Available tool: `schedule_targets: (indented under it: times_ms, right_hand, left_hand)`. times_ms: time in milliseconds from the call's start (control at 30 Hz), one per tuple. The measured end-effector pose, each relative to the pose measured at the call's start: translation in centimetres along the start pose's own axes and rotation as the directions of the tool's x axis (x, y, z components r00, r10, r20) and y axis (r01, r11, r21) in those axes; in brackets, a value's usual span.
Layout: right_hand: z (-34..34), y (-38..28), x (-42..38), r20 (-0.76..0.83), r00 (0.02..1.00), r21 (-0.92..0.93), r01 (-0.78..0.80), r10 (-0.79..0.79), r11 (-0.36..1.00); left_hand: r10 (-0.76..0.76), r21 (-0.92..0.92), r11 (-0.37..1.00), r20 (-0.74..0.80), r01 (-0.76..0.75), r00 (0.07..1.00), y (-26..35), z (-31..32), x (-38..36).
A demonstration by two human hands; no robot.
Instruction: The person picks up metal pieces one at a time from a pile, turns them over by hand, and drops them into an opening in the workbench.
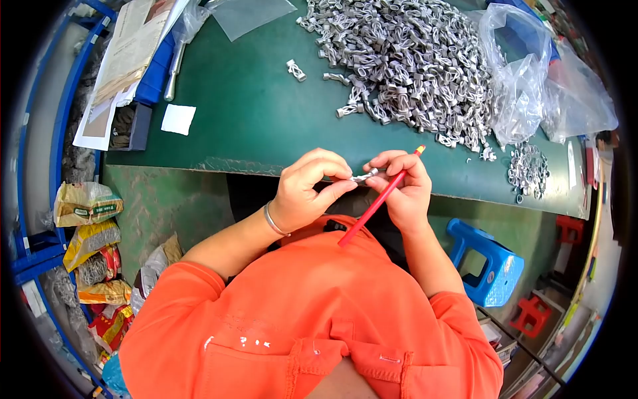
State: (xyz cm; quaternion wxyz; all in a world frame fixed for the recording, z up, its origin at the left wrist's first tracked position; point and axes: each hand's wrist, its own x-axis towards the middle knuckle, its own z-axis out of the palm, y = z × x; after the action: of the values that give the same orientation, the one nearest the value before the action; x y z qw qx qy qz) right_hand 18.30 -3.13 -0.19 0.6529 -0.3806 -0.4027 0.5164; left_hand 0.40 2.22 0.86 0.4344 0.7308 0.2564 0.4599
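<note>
Between my two hands, just off the table's front edge, is a small grey metal part (364, 177) with a twisted, looped body. My left hand (312, 186) pinches one end of it between thumb and forefinger. The fingers of my right hand (404, 189) are closed at its other end and also hold a red pencil-like stick (375, 207) with a yellow tip, slanting down toward my chest. Beyond my hands a large heap of similar grey metal parts (412, 66) covers the table, and a single loose part (296, 70) lies left of it.
The green table (232, 113) carries clear plastic bags (518, 93) and a cluster of small metal rings (528, 171) at right. Papers (126, 53), a blue bin (156, 73) and a white paper square (178, 120) are at left. A blue stool (495, 269) stands below right.
</note>
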Motion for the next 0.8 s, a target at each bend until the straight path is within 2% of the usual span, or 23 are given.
schedule_targets:
  times_ms: [33, 100, 167, 200, 233, 300, 333, 367, 400, 433, 467, 500, 533, 567, 633, 700, 767, 800]
  right_hand:
    - [-0.1, -0.2, -0.1, 0.031, 0.998, -0.051, 0.064, -0.063, 0.997]
    - [-1.1, -0.7, -0.4, 0.145, 0.988, -0.039, -0.049, 0.054, 0.998]
    - [-1.6, -1.0, -0.6, 0.216, 0.96, -0.164, -0.146, 0.18, 0.976]
    - [-1.6, -1.0, -0.7, 0.21, 0.958, -0.302, -0.127, 0.196, 0.945]
    - [-1.5, -0.6, -0.8, 0.179, 0.964, -0.341, -0.125, 0.195, 0.932]
    - [-1.2, -0.1, -0.8, 0.06, 0.986, -0.286, -0.13, 0.153, 0.949]
    - [-1.1, -0.2, -0.7, 0.065, 0.988, -0.287, -0.117, 0.141, 0.951]
    - [-1.0, -0.3, -0.5, 0.017, 0.994, -0.331, -0.096, 0.107, 0.939]
    - [-0.9, -0.5, -0.1, -0.029, 0.997, -0.374, -0.075, 0.069, 0.924]
    - [-0.9, -0.7, 0.6, -0.02, 0.998, -0.376, -0.058, 0.054, 0.925]
    - [-0.9, -0.8, 1.4, 0.09, 0.99, -0.589, 0.144, -0.113, 0.795]
    - [-0.9, -0.9, 2.2, 0.227, 0.944, -0.741, 0.328, -0.242, 0.585]
    - [-0.8, -0.5, 3.5, 0.312, 0.88, -0.761, 0.457, -0.358, 0.459]
    - [-0.7, -0.3, 4.6, 0.335, 0.868, -0.802, 0.467, -0.366, 0.372]
    - [-0.3, 0.2, 5.8, 0.305, 0.874, -0.912, 0.383, -0.378, 0.151]
    - [-0.9, 1.0, 6.1, 0.32, 0.861, -0.9, 0.407, -0.396, 0.156]
    - [-1.3, 1.3, 5.8, 0.331, 0.85, -0.89, 0.426, -0.409, 0.165]
    - [-1.6, 1.1, 5.3, 0.311, 0.875, -0.888, 0.407, -0.372, 0.216]
  left_hand:
    - [0.036, 0.025, 0.999, 0.017, -0.036, 0.999, -0.1, -0.1, -0.1]
    - [0.05, 0.043, 0.998, 0.107, -0.055, 0.993, 0.2, -0.6, -0.5]
    - [-0.012, 0.041, 0.999, 0.204, 0.003, 0.979, 0.1, -0.6, -1.3]
    - [0.002, 0.093, 0.995, 0.221, -0.024, 0.975, 0.1, -0.8, -1.1]
    - [0.015, 0.145, 0.988, 0.24, -0.052, 0.971, 0.0, -1.1, -0.8]
    - [0.202, 0.298, 0.922, 0.173, -0.247, 0.964, -1.4, -2.2, 1.8]
    - [0.173, 0.42, 0.885, 0.102, -0.2, 0.98, -2.2, -2.9, 3.3]
    - [0.034, 0.515, 0.857, 0.012, -0.035, 0.999, -2.7, -3.5, 4.9]
    - [0.014, 0.674, 0.739, -0.035, 0.013, 0.999, -4.4, -4.5, 6.6]
    - [0.027, 0.728, 0.683, -0.113, 0.064, 0.993, -6.5, -5.2, 8.0]
    - [-0.017, 0.777, 0.619, -0.131, 0.113, 0.991, -8.9, -6.0, 9.1]
    - [-0.007, 0.778, 0.619, -0.129, 0.105, 0.992, -8.9, -6.0, 10.2]
    - [-0.068, 0.776, 0.628, -0.012, 0.052, 0.998, -8.8, -5.6, 11.0]
    - [-0.127, 0.768, 0.64, 0.105, 0.001, 0.986, -8.6, -4.9, 11.7]
    - [-0.093, 0.745, 0.659, 0.219, -0.105, 0.971, -8.4, -2.8, 11.7]
    - [-0.048, 0.713, 0.682, 0.271, -0.166, 0.961, -7.7, -1.5, 11.1]
    - [-0.039, 0.658, 0.736, 0.275, -0.158, 0.96, -6.7, -0.3, 10.0]
    - [-0.013, 0.645, 0.742, 0.289, -0.185, 0.957, -6.1, 0.1, 9.2]
